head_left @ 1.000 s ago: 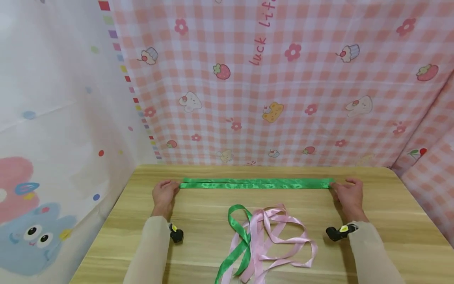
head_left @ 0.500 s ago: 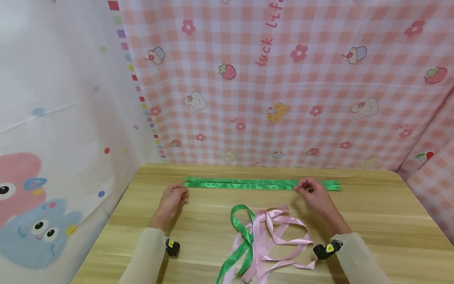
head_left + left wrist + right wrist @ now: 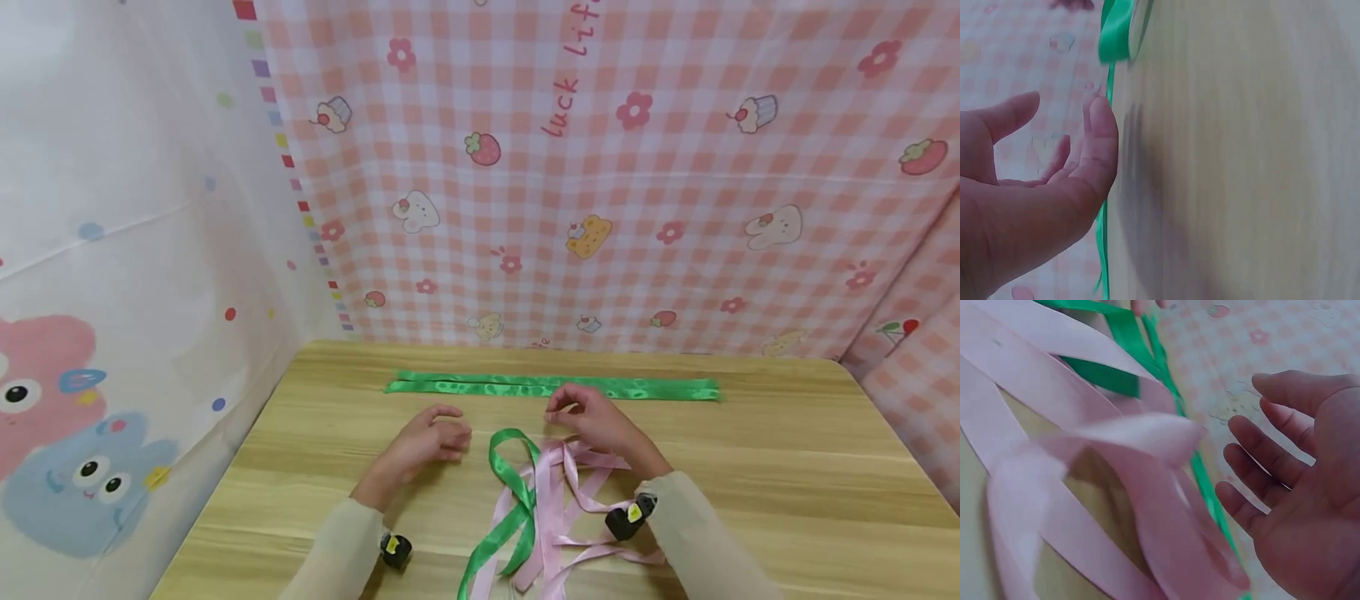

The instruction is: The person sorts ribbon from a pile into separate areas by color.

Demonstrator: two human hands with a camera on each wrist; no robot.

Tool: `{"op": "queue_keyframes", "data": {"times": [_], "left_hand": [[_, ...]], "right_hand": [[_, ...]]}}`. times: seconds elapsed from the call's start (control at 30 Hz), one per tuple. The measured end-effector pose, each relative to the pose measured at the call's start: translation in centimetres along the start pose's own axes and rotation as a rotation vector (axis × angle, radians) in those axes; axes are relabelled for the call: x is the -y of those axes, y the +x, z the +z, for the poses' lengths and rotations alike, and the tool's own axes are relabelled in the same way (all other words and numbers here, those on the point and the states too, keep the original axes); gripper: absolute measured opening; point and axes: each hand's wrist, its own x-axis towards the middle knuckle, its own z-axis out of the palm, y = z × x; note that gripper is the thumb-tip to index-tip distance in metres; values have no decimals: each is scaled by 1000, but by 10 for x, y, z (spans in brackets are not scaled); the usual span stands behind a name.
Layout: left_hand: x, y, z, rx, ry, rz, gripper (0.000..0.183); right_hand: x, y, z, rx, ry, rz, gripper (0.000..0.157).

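A green satin ribbon (image 3: 465,387) lies stretched across the back of the table in two parallel strips. In front of it sits a loose heap of pink ribbon (image 3: 549,508), with a looped green ribbon (image 3: 522,487) along its left side. My left hand (image 3: 427,440) hovers left of that loop, fingers loosely bent and nothing in them; the left wrist view shows the loop (image 3: 1116,40) just beyond the fingertips. Above the heap's far end is my right hand (image 3: 596,423), holding nothing. In the right wrist view its relaxed fingers (image 3: 1269,447) are apart from the pink ribbon (image 3: 1172,469).
The wooden table (image 3: 787,467) ends at the back against a pink checked cloth (image 3: 450,208). A white cloth with cartoon figures (image 3: 112,250) hangs at the left. Small black cameras (image 3: 396,550) are strapped to both wrists.
Both hands have let go of the stretched green ribbon's ends and come inward to the heap, the right hand passing leftward along the ribbon. The stretched ribbon stays flat at the back.
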Motion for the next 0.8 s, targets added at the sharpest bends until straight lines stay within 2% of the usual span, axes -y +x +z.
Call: {"op": "queue_keyframes", "data": {"times": [0.17,0.3,0.43,0.8], "left_hand": [[2,-1,17,29,46,-23,43],[1,-2,28,24,64,-32,46],[1,-1,35,21,80,-46,47],[7,2,42,-38,161,-45,46]], "right_hand": [[1,6,20,90,76,53,12],[2,9,29,131,90,11,17],[0,11,32,136,55,-21,19],[-4,10,33,123,16,46,20]]}}
